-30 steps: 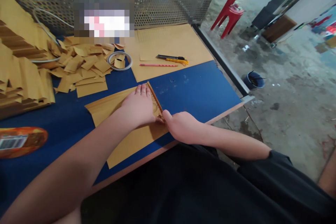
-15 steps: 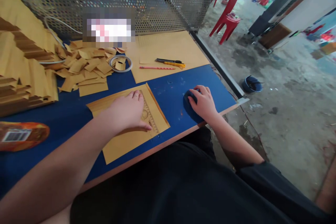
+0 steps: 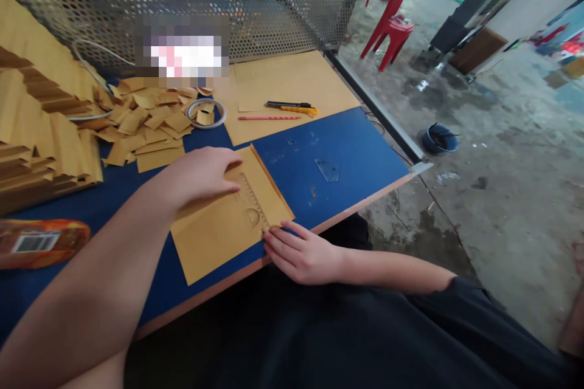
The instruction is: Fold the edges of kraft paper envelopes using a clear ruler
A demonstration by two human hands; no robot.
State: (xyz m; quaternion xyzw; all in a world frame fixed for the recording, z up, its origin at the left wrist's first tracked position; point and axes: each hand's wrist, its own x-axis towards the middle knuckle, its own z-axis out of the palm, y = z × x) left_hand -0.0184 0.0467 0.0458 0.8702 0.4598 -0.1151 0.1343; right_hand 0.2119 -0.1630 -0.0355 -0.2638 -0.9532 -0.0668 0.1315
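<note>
A sheet of brown paper (image 3: pixel 214 243) with a folded strip along its right side lies on the blue tabletop near the front edge. On it rests a clear plastic ruler (image 3: pixel 253 200) with a protractor cutout. My left hand (image 3: pixel 205 173) is over the paper's upper part, thumb and fingers apart, beside the ruler's far end and holding nothing. At the front edge, my right hand (image 3: pixel 303 252) has its fingertips closed on the ruler's near end. A clear protractor-like piece (image 3: pixel 327 170) lies on the tabletop to the right.
Behind are larger brown sheets (image 3: pixel 274 82) with a pink pencil (image 3: pixel 269 118), a black pen-like tool (image 3: pixel 287 104) and a yellow cutter (image 3: pixel 298 111). A tape roll (image 3: pixel 221 114), cut paper pieces (image 3: pixel 148 115) and stacked folded paper (image 3: pixel 41 127) stand left. An orange packet (image 3: pixel 45 243) lies front left.
My right hand has left the clear piece on the tabletop and moved left to the ruler's near end. My left hand has lifted off the ruler and shifted left.
</note>
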